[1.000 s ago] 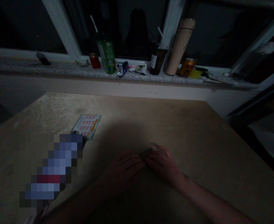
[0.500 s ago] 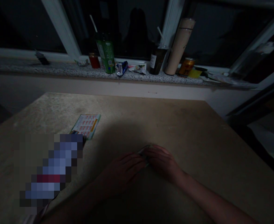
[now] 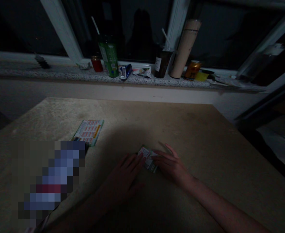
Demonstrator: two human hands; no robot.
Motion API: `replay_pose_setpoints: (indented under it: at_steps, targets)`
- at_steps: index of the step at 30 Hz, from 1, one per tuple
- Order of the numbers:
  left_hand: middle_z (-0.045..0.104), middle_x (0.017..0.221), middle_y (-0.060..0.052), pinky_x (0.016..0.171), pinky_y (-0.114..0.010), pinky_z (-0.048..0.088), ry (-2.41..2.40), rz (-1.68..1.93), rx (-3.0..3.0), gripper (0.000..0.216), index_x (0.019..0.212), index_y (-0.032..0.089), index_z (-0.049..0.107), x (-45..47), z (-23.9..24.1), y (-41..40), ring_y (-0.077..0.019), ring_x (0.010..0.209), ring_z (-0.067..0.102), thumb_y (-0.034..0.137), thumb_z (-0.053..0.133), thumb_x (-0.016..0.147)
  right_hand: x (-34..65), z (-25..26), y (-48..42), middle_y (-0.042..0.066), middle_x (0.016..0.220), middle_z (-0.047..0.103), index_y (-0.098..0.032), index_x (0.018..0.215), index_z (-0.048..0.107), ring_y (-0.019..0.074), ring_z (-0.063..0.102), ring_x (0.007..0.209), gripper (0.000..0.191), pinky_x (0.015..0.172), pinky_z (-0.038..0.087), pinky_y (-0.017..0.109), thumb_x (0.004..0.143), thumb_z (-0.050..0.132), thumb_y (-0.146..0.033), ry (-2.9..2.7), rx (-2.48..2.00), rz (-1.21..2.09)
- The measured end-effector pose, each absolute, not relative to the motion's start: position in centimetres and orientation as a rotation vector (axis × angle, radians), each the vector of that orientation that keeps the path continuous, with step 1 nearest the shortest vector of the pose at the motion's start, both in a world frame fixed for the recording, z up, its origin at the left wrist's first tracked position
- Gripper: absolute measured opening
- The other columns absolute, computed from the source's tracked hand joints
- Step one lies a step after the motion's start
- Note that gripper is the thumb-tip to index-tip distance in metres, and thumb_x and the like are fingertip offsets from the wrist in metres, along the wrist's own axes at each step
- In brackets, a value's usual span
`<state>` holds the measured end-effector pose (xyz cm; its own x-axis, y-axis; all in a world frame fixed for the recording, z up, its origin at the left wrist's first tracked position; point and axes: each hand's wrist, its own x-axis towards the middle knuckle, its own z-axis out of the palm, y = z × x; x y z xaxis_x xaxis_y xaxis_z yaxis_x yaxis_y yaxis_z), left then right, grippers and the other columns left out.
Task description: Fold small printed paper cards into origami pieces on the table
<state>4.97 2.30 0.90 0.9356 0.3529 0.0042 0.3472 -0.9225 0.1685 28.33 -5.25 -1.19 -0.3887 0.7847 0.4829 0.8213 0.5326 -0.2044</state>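
Note:
A small piece of printed paper, whitish with green edges and apparently folded, lies on the table between my hands. My left hand is palm down and open, with its spread fingertips resting on the paper's left side. On the other side, my right hand touches the paper's right edge with outstretched fingers, one finger raised away from the rest. Its thumb is hidden. Dim light keeps the print from being readable.
A printed card or sheet lies left on the brown table, beside a blurred-out bluish object. On the windowsill stand a green cup, a dark cup, a tall pinkish flask, a gold can and wrappers.
Both hands were together over the paper, nearly covering it. They have now drawn apart, exposing its middle, and a right finger has lifted.

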Motion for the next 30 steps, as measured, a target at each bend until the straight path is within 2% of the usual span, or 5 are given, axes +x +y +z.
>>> replay_pose_setpoints:
  at_steps: [8,12,17,24,30]
  targets:
    - [0.034,0.147,-0.009,0.109,-0.051,0.019,0.531,0.117,2.903,0.059,0.142,0.023,0.031,4.5,0.7,2.1,-0.0291,0.132,0.031,0.05,0.043,0.091,28.7,0.6,-5.4,0.002,0.114,0.067,-0.024,0.115,0.06,0.0224,0.05,0.12,0.03,0.111,0.011,0.058,0.086,0.056,-0.023,-2.35,-1.326,0.014]
    - [0.025,0.15,-0.009,0.111,-0.049,0.015,0.47,0.07,2.907,0.064,0.144,0.019,0.024,4.5,0.7,2.0,-0.0273,0.137,0.022,0.049,0.043,0.091,28.9,0.9,-5.3,0.001,0.115,0.066,-0.026,0.116,0.06,0.0204,0.051,0.118,0.029,0.112,0.013,0.055,0.088,0.054,-0.028,-2.376,-1.322,0.108]
    - [0.019,0.152,-0.01,0.112,-0.04,0.02,0.442,0.036,2.838,0.073,0.146,0.015,0.015,4.4,0.6,1.7,-0.024,0.139,0.017,0.046,0.048,0.088,29.0,1.1,-5.4,0.001,0.119,0.064,-0.025,0.117,0.059,0.0206,0.048,0.121,0.029,0.112,0.011,0.056,0.089,0.053,-0.029,-2.382,-1.365,0.188]
    - [0.015,0.153,-0.009,0.111,-0.042,0.02,0.413,0.033,2.789,0.073,0.146,0.02,0.015,4.4,0.7,1.7,-0.0254,0.139,0.017,0.043,0.052,0.087,29.1,1.2,-5.5,0.001,0.12,0.063,-0.026,0.119,0.058,0.0203,0.046,0.123,0.031,0.111,0.011,0.055,0.088,0.055,-0.029,-2.371,-1.374,0.273]
    - [0.012,0.153,-0.008,0.112,-0.042,0.018,0.442,-0.044,2.785,0.077,0.147,0.021,0.013,4.6,0.7,1.6,-0.0252,0.139,0.014,0.048,0.052,0.086,29.1,0.6,-4.9,-0.001,0.108,0.068,-0.027,0.093,0.068,0.0185,0.053,0.113,0.012,0.109,0.017,0.049,0.082,0.064,-0.028,-2.166,-1.413,0.433]
